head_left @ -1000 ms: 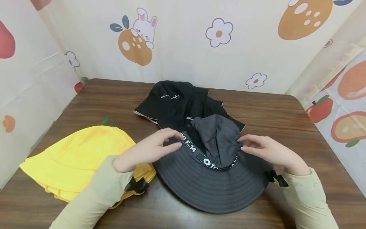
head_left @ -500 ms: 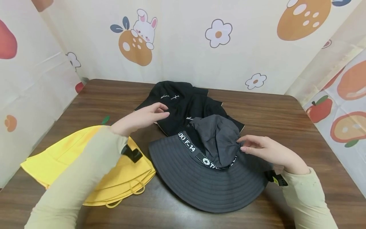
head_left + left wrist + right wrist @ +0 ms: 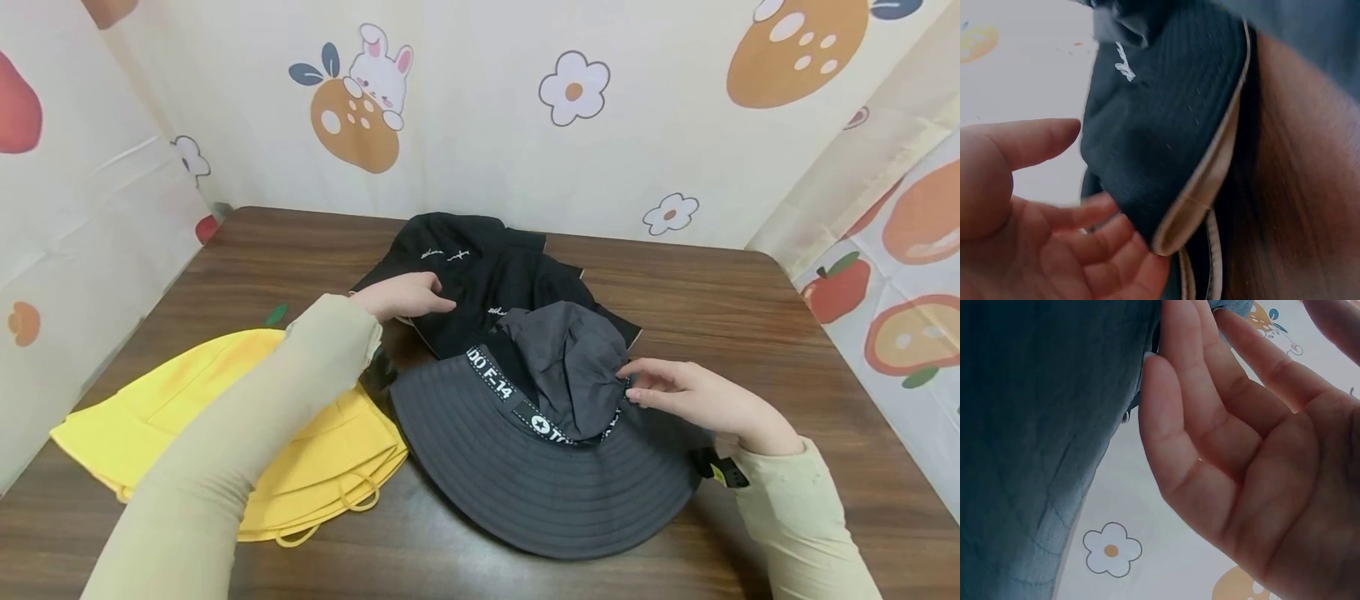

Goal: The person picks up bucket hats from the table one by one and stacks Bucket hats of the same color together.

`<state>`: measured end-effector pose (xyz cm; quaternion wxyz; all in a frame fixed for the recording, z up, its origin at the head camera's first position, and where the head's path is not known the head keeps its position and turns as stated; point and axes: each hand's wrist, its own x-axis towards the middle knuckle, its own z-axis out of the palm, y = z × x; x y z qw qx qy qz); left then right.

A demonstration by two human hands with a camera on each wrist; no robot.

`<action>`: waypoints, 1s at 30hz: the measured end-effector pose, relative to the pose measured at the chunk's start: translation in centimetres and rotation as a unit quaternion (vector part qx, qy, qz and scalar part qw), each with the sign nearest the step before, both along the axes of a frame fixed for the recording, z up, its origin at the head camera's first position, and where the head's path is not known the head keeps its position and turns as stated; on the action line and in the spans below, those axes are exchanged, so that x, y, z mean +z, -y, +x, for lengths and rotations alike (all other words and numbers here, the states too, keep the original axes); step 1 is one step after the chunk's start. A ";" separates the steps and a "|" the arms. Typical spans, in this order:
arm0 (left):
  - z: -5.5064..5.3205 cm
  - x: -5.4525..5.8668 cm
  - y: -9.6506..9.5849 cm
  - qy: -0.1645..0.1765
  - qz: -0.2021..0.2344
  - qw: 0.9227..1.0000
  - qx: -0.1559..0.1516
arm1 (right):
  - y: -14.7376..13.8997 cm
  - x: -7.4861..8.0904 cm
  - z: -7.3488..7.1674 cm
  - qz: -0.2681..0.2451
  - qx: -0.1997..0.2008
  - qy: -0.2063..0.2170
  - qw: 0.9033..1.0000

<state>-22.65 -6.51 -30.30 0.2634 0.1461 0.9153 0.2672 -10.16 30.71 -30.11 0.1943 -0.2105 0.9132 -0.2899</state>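
Note:
A wide-brimmed dark grey hat [image 3: 547,492] with a white-lettered band lies at the front middle of the table. My right hand [image 3: 701,400] is at the right side of its crown, fingers loosely bent; in the right wrist view the fingertips [image 3: 1163,375] meet the grey cloth. Behind it are overlapping black hats [image 3: 480,267] with small white script. My left hand [image 3: 405,296] is at their left side. In the left wrist view its fingers [image 3: 1110,250] touch the pale-lined brim edge from beneath, and the thumb [image 3: 1047,140] stands apart from the cloth.
Stacked yellow hats [image 3: 330,467] with cord loops lie at the left, partly under my left sleeve [image 3: 217,450]. The brown wooden table [image 3: 697,292] ends at a printed curtain [image 3: 480,125] behind, with more curtain on both sides.
My left hand has left the grey hat's brim and moved back and left to the black hats. The right hand stays almost in place by the grey crown.

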 end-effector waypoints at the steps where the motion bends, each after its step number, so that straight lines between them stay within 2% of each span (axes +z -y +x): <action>1: -0.3 -0.1 -0.2 -0.005 -0.005 1.000 -0.004 | 0.0 0.0 0.0 -0.001 0.000 0.002 1.000; 7: -1.5 -0.7 -0.9 -0.010 -0.004 1.000 -0.020 | 0.0 -0.4 0.1 -0.009 0.002 0.011 1.000; 11: -1.8 -1.3 -1.5 -0.020 -0.003 1.000 -0.022 | 0.0 -0.5 0.1 -0.005 0.005 0.012 1.000; 15: -1.7 -1.6 -2.0 -0.055 -0.009 0.998 -0.041 | 0.1 -0.4 0.0 0.002 0.004 0.026 1.000; 17: -1.6 -1.5 -2.1 -0.084 -0.002 0.995 -0.055 | 0.2 -0.3 -0.1 0.006 0.006 0.032 0.999; 20: -1.6 -0.8 -2.4 -0.117 0.027 0.991 -0.066 | 0.1 -0.3 -0.3 0.011 0.009 0.035 0.999; 23: -1.4 0.4 -2.6 -0.146 0.054 0.986 -0.067 | 0.0 -0.3 -0.3 0.013 0.009 0.038 0.999; 26: -1.2 1.6 -2.6 -0.163 0.073 0.982 -0.056 | -0.1 -0.3 -0.3 0.011 0.006 0.042 0.999; 30: -1.1 3.2 -2.1 -0.204 0.105 0.972 -0.040 | -0.1 -0.3 -0.3 0.009 0.001 0.048 0.999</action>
